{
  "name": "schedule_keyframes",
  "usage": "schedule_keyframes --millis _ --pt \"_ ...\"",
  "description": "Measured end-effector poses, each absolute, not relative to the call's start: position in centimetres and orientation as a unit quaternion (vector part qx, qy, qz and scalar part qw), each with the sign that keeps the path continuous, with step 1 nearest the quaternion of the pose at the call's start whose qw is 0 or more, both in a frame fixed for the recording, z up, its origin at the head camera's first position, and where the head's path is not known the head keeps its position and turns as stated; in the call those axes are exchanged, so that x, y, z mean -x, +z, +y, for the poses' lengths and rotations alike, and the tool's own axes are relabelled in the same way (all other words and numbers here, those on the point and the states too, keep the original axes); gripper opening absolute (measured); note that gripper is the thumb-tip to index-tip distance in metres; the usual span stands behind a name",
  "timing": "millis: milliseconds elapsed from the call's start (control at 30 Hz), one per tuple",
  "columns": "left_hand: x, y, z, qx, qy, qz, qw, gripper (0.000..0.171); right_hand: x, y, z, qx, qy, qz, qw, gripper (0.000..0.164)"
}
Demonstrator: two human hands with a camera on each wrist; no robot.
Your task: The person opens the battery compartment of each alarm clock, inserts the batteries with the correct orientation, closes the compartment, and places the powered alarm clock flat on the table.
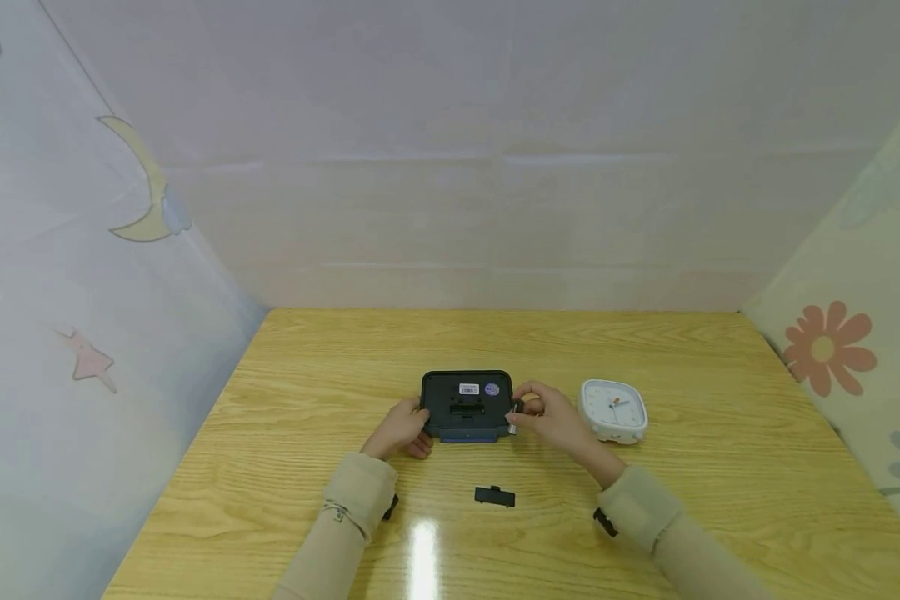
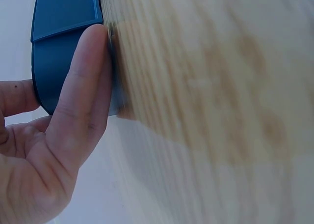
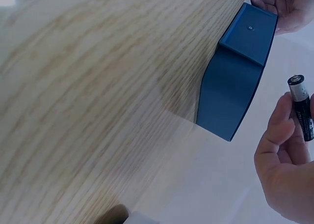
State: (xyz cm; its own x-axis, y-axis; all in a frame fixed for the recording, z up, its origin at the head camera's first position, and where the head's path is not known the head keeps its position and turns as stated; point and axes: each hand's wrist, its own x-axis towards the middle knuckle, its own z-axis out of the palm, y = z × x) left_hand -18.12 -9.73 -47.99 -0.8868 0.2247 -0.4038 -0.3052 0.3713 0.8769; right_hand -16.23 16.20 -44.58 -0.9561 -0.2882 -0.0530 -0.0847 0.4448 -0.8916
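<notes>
Left hand: grasps the left side of the blue-and-black device, the landmark here, thumb over its back and fingers along the other side.
Battery slot: uncovered, in the middle of the device's back, which faces the head camera. The step in hand looks like battery handling at this slot; whether a cell sits inside is too small to tell.
Silver-and-black battery: just beside the device's right edge, outside the slot. If it is meant to go in, the next move calls for turning it along the slot and matching its ends to the contacts, with the device held steady.
Right hand: pinches that battery between thumb and fingers, to the right of the device.

Hands counted: two, one at each side of the device.
Device counted: one, with one white barcode label and, right of that, one round purple sticker on its back, both above the slot.
Slot cover counted: one black slot cover, lying on the wood-grain table nearer the person than the device, well apart from it.
Batteries counted: one visible, the pinched one.
White analog clocks counted: one white analog clock, right of the device, beyond the right hand, untouched.
</notes>
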Motion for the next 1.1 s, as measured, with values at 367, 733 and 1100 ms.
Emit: schedule_keyframes --millis 367,733,1100 --pt "18.1 -47.9 -9.7 0.023 0.559 0.796 0.232 0.044 16.7 -45.2 15.2 0.035 -0.516 0.851 0.084 0.026" --pt "18.0 -47.7 -9.6 0.025 0.558 0.796 0.232 0.044 16.9 -45.2 15.1 0.069 -0.528 0.842 0.08 0.016" --pt "18.0 -47.8 -9.6 0.024 0.558 0.797 0.231 0.043 17.2 -45.6 14.3 0.084 -0.49 0.867 0.044 0.015"
